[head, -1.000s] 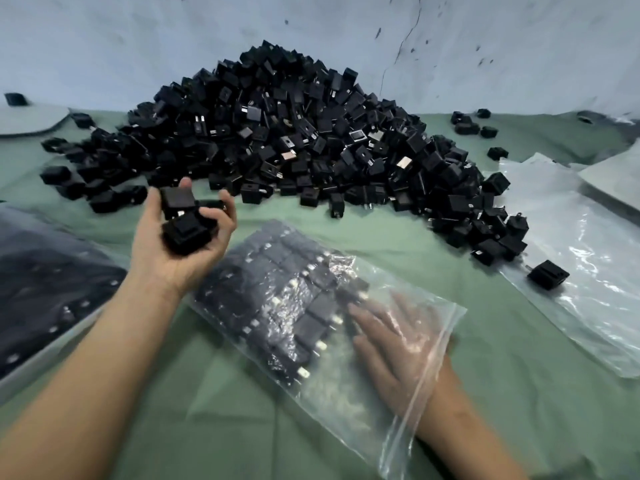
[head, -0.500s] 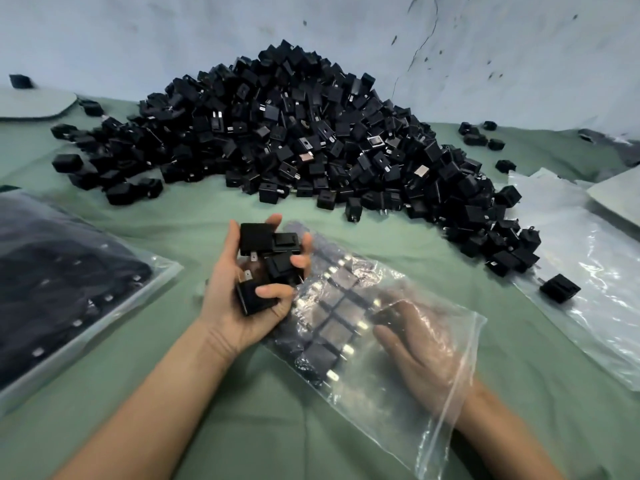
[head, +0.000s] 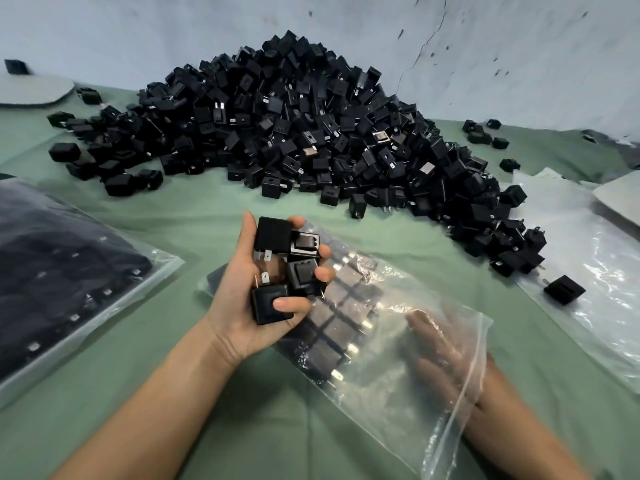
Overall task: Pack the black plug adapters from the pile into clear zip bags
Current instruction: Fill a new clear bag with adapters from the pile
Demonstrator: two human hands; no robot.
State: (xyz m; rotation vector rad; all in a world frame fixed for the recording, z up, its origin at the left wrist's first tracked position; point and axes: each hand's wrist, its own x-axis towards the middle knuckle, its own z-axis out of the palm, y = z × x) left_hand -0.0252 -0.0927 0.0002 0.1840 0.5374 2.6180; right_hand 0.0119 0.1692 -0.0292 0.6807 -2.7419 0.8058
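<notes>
A large pile of black plug adapters (head: 298, 133) lies on the green cloth against the wall. My left hand (head: 249, 306) is palm up above the left end of a clear zip bag (head: 398, 368), gripping several black adapters (head: 277, 268). My right hand (head: 440, 355) is inside the bag through its open mouth, fingers flat and spread, next to rows of packed adapters (head: 339, 317) with metal prongs showing.
A filled bag of adapters (head: 52, 271) lies at the left edge. Empty clear bags (head: 595, 278) are spread at the right, with one loose adapter (head: 564, 289) on them. Stray adapters (head: 485, 133) dot the cloth near the wall.
My left hand carried its handful of adapters from near the pile down and right to the zip bag. The right hand stays inside the bag.
</notes>
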